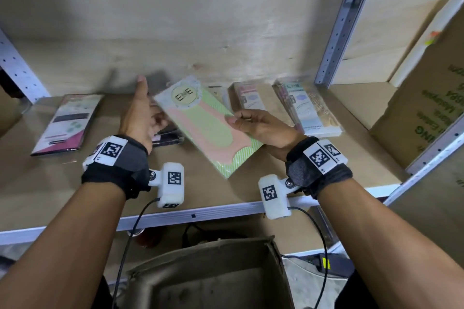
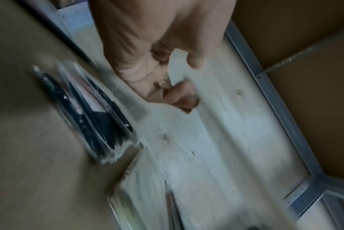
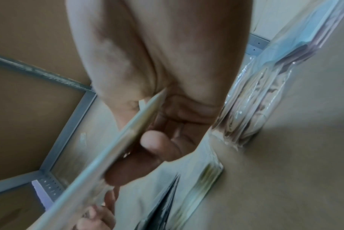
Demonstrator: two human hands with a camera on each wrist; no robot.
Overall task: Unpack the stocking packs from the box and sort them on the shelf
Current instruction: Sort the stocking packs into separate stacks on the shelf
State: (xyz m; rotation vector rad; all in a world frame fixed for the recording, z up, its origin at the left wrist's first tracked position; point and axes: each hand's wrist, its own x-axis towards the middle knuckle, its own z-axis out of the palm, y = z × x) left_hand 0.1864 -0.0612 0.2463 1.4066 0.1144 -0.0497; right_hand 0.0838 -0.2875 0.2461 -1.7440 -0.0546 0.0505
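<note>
A green and pink striped stocking pack (image 1: 208, 128) with a round "ENE" label is held tilted above the shelf board (image 1: 251, 183). My right hand (image 1: 241, 120) pinches its right edge, thumb on top; in the right wrist view the pack (image 3: 116, 143) shows edge-on between thumb and fingers of that hand (image 3: 141, 124). My left hand (image 1: 150, 115) hovers by the pack's left edge, thumb up and fingers loosely curled, holding nothing; whether it touches the pack I cannot tell. The blurred left wrist view shows this hand (image 2: 186, 80) over a pile of dark packs (image 2: 92, 112).
A pink and black pack (image 1: 67, 124) lies at the left of the shelf. Dark packs (image 1: 165, 138) sit under my left hand. Pale packs (image 1: 251, 98) and beige ones (image 1: 308, 110) lie to the right. An open cardboard box (image 1: 213, 276) stands below; a large carton (image 1: 426, 113) is at the right.
</note>
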